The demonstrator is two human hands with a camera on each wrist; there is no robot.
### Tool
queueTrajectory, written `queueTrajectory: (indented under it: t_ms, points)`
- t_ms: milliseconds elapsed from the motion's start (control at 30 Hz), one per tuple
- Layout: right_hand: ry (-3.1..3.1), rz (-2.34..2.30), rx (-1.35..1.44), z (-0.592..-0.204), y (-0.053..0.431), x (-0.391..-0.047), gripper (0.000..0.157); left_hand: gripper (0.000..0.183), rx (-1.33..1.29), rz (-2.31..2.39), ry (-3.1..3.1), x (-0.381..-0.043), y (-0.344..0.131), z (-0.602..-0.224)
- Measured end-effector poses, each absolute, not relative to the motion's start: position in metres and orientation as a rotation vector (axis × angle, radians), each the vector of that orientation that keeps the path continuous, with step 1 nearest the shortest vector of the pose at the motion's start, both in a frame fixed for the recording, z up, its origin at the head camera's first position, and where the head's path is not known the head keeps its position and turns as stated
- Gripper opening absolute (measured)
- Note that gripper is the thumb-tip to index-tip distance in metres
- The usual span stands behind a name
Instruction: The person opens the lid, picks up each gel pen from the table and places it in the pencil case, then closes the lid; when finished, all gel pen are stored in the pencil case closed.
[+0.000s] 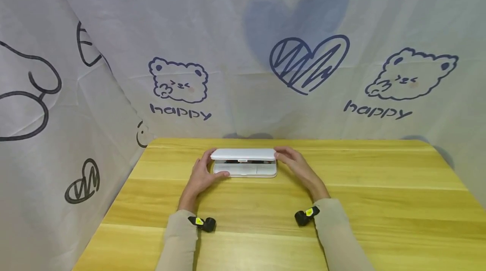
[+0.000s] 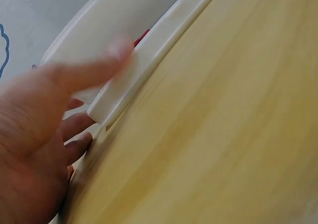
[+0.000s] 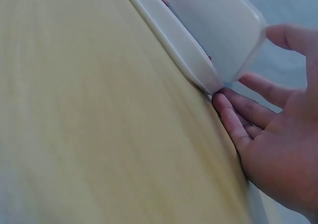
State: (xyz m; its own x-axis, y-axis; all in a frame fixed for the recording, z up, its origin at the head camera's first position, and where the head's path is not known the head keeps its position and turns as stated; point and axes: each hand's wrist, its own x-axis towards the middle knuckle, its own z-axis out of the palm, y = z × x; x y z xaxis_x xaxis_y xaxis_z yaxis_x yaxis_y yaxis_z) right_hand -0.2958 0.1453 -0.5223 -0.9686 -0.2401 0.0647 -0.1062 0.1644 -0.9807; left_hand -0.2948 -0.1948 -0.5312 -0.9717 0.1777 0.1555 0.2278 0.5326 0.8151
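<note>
A long white pencil case (image 1: 235,171) lies near the table's far edge with its lid (image 1: 243,153) tilted partway up. Dark and reddish things show in the gap under the lid, mostly hidden. My left hand (image 1: 201,176) grips the left end of the case, its thumb along the front wall and the fingers behind the end. At the other end, my right hand (image 1: 300,167) holds the raised lid; in the right wrist view its thumb (image 3: 285,37) is at the lid's corner, and lower fingers (image 3: 231,119) reach the case's end near the tabletop.
The wooden table (image 1: 379,203) extends around the case on every side. Behind it hangs a pale curtain (image 1: 235,51) printed with hearts and bears. Each wrist wears a small black camera, the left one (image 1: 206,223) and the right one (image 1: 302,218).
</note>
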Motion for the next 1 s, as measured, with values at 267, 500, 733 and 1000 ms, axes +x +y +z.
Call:
queueTrajectory:
  t_ms: [267, 500, 733, 1000]
  points:
    - [2.332, -1.879, -0.446, -0.522, 0.148, -0.295, 0.054, 0.07, -0.392, -1.45, -2.705, -0.294, -0.196, -0.53]
    - [2.378, -1.807, -0.504, -0.527, 0.149, -0.297, 0.058, 0.079, -0.38, -1.411, -2.724, -0.295, -0.194, -0.531]
    - [2.414, -1.788, -0.524, -0.532, 0.149, -0.298, 0.059, 0.082, -0.364, -1.383, -2.727, -0.296, -0.194, -0.532]
    - [2.428, -1.766, -0.526, -0.532, 0.149, -0.299, 0.059, 0.084, -0.351, -1.398, -2.757, -0.296, -0.196, -0.53]
